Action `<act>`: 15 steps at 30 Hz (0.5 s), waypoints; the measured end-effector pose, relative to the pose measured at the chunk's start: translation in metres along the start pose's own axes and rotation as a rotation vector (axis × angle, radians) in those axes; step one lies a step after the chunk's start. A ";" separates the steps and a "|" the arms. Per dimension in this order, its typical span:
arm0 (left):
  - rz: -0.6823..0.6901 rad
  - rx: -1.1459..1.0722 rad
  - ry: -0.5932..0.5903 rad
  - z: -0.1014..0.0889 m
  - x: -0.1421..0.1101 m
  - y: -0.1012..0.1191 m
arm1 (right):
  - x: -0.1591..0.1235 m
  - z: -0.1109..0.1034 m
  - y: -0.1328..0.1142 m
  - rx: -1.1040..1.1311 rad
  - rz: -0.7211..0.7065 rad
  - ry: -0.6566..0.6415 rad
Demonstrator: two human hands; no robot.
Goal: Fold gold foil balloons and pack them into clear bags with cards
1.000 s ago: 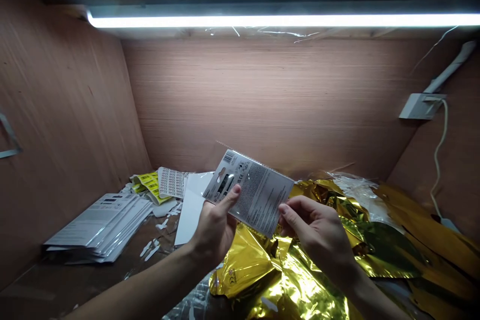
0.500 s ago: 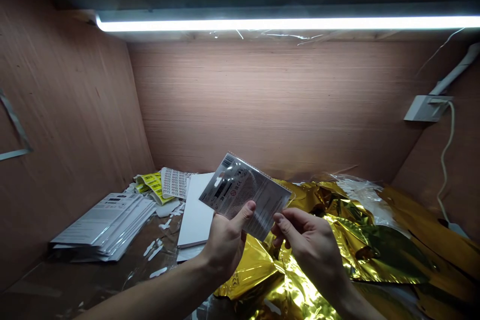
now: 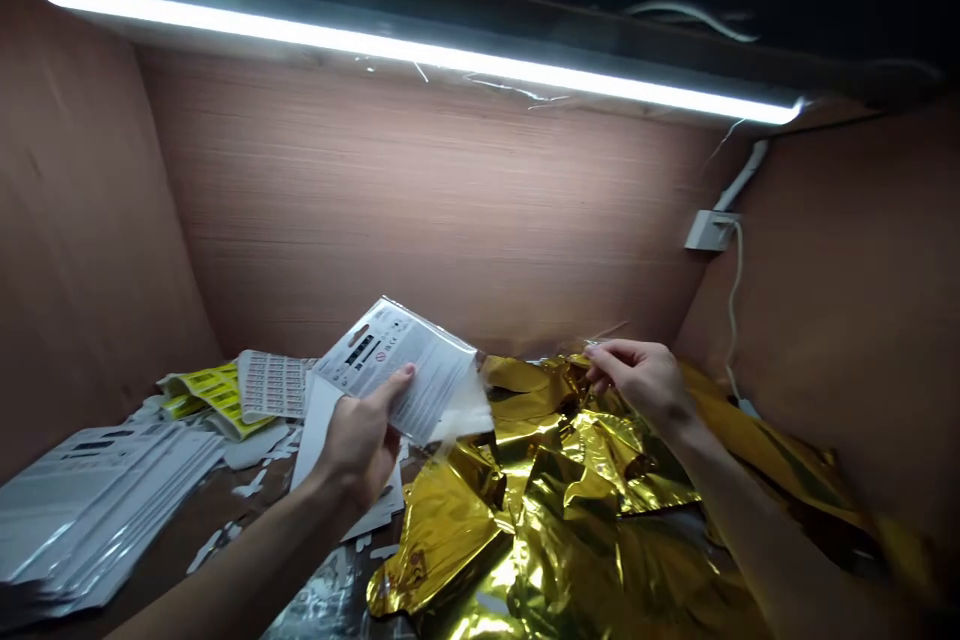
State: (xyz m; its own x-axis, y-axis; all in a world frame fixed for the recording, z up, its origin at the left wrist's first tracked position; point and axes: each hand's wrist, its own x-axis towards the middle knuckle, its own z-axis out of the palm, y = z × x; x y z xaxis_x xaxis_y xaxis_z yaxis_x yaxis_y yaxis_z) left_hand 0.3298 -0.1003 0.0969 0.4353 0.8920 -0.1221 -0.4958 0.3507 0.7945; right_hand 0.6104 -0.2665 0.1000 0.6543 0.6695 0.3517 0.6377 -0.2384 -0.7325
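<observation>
**Left to right:**

Stack of white printed cards (image 3: 90,510), fanned slightly, lying at the lower left on a brown tabletop (image 3: 191,510) strewn with white paper scraps (image 3: 247,485).

Yellow label sheets (image 3: 214,395), crumpled, just beside a white label sheet (image 3: 271,385) printed in rows.

White paper sheet (image 3: 322,430), lying under and behind the left hand.

Printed card (image 3: 394,370), grey-white with small text, barcode and symbols, in a clear plastic sleeve (image 3: 469,410). The sleeve's loose end stands off the card's lower right corner. The card is held tilted above the table, over the near edge of the foil.

Left hand (image 3: 360,440): clamped on the card's lower edge, thumb on the printed face, fingers behind.

Right hand (image 3: 637,380): well apart from the card, above the foil, fingertips pinched together. A faint clear sliver shows at them; whether it is held, I cannot tell.

Gold foil sheets (image 3: 570,510), crumpled, heaped at lower right.

Wall socket box (image 3: 709,230), with white cable (image 3: 735,300), on the wooden wall (image 3: 847,270).
</observation>
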 end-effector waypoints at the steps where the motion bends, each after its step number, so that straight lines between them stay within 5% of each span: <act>1: -0.003 0.003 -0.003 -0.001 0.002 0.003 | 0.015 -0.008 0.016 -0.107 0.023 0.061; 4: -0.054 0.029 -0.040 -0.004 0.004 0.004 | 0.058 -0.017 0.063 -0.450 0.037 0.011; 7: -0.129 0.066 -0.080 -0.005 0.001 0.003 | 0.085 -0.009 0.101 -0.698 0.049 -0.242; 10: -0.180 0.087 -0.133 -0.006 -0.003 0.005 | 0.097 -0.001 0.127 -0.879 0.124 -0.395; 15: -0.211 0.083 -0.184 -0.007 -0.005 0.011 | 0.100 -0.003 0.149 -1.054 0.233 -0.435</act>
State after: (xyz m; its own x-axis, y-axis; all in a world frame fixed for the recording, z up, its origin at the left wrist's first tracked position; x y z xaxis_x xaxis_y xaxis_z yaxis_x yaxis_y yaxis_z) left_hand 0.3170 -0.0985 0.1023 0.6549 0.7324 -0.1862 -0.3199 0.4919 0.8097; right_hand 0.7719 -0.2366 0.0282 0.7362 0.6683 -0.1071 0.6759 -0.7178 0.1670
